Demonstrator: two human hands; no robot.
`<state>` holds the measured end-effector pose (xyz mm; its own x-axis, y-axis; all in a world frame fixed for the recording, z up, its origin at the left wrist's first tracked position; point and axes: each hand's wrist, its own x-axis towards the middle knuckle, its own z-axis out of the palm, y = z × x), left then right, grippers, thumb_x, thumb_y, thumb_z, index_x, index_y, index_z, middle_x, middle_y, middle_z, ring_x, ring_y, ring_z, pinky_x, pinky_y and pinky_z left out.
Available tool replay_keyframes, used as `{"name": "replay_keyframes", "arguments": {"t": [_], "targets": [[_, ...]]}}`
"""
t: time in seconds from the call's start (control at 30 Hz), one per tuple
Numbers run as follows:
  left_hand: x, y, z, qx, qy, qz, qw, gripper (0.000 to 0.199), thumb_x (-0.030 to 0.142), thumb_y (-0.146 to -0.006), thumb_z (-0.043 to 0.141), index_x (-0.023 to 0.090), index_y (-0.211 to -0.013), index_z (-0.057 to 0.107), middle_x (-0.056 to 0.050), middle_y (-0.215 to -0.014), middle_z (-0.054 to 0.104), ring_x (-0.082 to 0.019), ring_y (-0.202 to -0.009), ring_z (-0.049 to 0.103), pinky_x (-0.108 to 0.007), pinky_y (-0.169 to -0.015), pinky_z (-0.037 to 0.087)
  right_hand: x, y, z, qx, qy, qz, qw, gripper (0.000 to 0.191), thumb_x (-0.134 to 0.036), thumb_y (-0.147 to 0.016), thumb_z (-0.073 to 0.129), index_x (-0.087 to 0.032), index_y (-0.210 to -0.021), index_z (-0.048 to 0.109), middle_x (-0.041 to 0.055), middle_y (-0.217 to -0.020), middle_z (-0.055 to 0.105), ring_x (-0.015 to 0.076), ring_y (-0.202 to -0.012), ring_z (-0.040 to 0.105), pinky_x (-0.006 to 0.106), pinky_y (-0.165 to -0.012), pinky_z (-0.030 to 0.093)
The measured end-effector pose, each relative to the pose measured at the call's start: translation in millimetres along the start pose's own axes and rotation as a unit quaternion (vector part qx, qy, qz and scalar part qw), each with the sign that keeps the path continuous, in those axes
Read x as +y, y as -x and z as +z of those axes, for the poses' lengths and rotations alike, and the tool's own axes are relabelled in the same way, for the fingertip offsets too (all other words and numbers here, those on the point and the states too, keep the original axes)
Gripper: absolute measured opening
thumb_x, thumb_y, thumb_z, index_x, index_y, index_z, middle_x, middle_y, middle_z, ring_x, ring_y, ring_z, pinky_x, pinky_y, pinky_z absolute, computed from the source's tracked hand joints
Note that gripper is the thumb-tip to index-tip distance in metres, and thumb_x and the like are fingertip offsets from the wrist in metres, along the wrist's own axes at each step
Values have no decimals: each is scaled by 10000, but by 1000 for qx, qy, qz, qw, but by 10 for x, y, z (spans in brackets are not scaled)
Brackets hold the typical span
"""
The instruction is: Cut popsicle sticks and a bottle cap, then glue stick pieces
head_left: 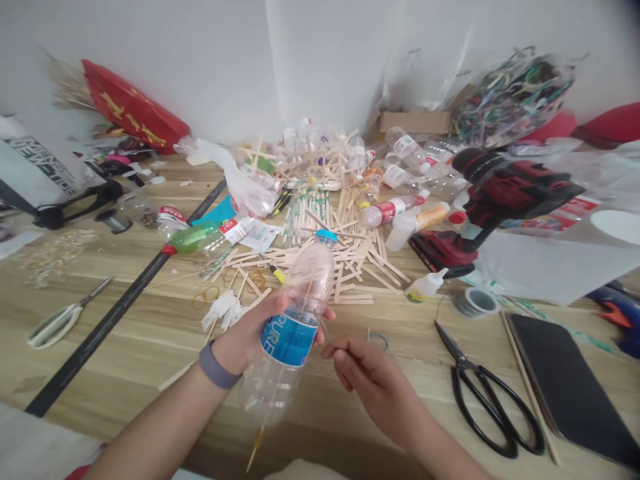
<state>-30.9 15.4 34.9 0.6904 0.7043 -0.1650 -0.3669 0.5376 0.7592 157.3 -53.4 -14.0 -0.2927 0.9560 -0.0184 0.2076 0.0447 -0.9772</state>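
Head view: the bottle (pixel 287 340) is at the middle of the frame, held up off the table (pixel 140 360) and tilted, its blue cap (pixel 327 235) toward the top and its base toward the lower edge. The left hand (pixel 247 333) is wrapped firmly around its waist, just over the blue label. The right hand (pixel 373 377) is just beside it, right of centre, with thumb and fingertips drawn narrowly together; whether something thin is pinched there I cannot tell.

As for progress, the cap is on, the label is in place, and a thin stick (pixel 253 453) juts out below the base with a yellowish band (pixel 259 438) around it, so some fixing at that end looks done. Whether the stick runs on through the bottle is hard to make out behind the blur. The stick's lower end carries nothing else that shows.

Much material is unused: loose flat sticks (pixel 355 300) lie heaped across the centre, rubber bands (pixel 259 278) are scattered left of them, and a green bottle (pixel 197 239) lies at the left. The scissors (pixel 467 365) and glue (pixel 425 287), right of centre, are out of both hands, as is the drill (pixel 520 183) at upper right.
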Motion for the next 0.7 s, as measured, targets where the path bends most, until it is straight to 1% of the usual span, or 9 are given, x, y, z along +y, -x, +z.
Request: {"name": "replay_keyframes", "arguments": {"t": [0.03, 0.1, 0.17, 0.23, 0.3, 0.4, 0.47, 0.53, 0.7], "targets": [[4, 8, -14, 6, 4, 3, 1000, 497, 521, -728, 745, 167, -1073, 695, -71, -903, 726, -163, -682, 659, -210, -540, 462, 0, 36, -26, 5, 8, 4, 1000, 346, -427, -973, 398, -195, -840, 616, -39, -575, 473, 115, -526, 446, 226, -494, 361], [2, 16, -45, 20, 9, 15, 1000, 489, 529, -730, 741, 168, -1059, 706, -72, -952, 727, -160, -703, 667, -205, -550, 469, -9, 113, -86, 12, 33, 3, 999, 306, -391, -962, 424, -201, -819, 617, -25, -599, 520, 120, -539, 470, 224, -493, 358], [-13, 15, -75, 31, 11, 24, 999, 493, 529, -732, 739, 157, -1054, 711, -80, -981, 727, -166, -724, 677, -208, -568, 482, -15, 195, -147, 18, 77, -5, 997, 270, -346, -956, 436, -213, -810, 620, -4, -670, 614, 131, -594, 544, 219, -535, 402], [-36, 9, -102, 28, 13, 20, 999, 500, 511, -729, 748, 152, -1075, 705, -89, -991, 727, -176, -733, 686, -220, -587, 495, 4, 277, -212, 31, 125, -20, 991, 254, -315, -960, 426, -231, -828, 626, -2, -729, 678, 136, -638, 606, 209, -580, 443], [-61, 3, -127, 21, 18, 12, 1000, 515, 507, -725, 752, 153, -1095, 696, -95, -987, 730, -184, -736, 691, -233, -612, 508, 55, 352, -291, 41, 161, -29, 986, 236, -303, -964, 429, -247, -852, 629, -9, -763, 706, 136, -666, 646, 197, -607, 471], [-87, -2, -171, 32, 32, 21, 999, 513, 514, -741, 738, 139, -1088, 694, -106, -1002, 731, -183, -756, 689, -236, -654, 519, 170, 430, -439, 46, 213, -44, 975, 199, -281, -961, 447, -260, -889, 632, -6, -817, 728, 143, -726, 688, 190, -651, 504], [-94, -3, -207, 41, 41, 27, 998, 487, 502, -752, 735, 127, -1062, 703, -112, -1017, 734, -181, -758, 688, -232, -658, 524, 243, 449, -540, 50, 255, -56, 964, 182, -264, -956, 455, -261, -918, 633, 7, -859, 739, 153, -772, 704, 196, -683, 520], [-93, -5, -245, 42, 46, 27, 998, 472, 487, -749, 741, 124, -1048, 711, -114, -1013, 740, -185, -745, 692, -236, -651, 532, 292, 441, -616, 59, 292, -69, 952, 187, -258, -954, 452, -256, -916, 636, 22, -874, 748, 165, -784, 715, 207, -680, 534], [-46, -15, -337, 61, 63, 34, 996, 473, 496, -784, 698, 120, -1070, 707, -107, -993, 750, -184, -763, 703, -222, -661, 541, 331, 370, -658, 96, 351, -93, 927, 247, -264, -953, 405, -245, -879, 640, 48, -839, 764, 197, -723, 732, 247, -603, 561]]}}
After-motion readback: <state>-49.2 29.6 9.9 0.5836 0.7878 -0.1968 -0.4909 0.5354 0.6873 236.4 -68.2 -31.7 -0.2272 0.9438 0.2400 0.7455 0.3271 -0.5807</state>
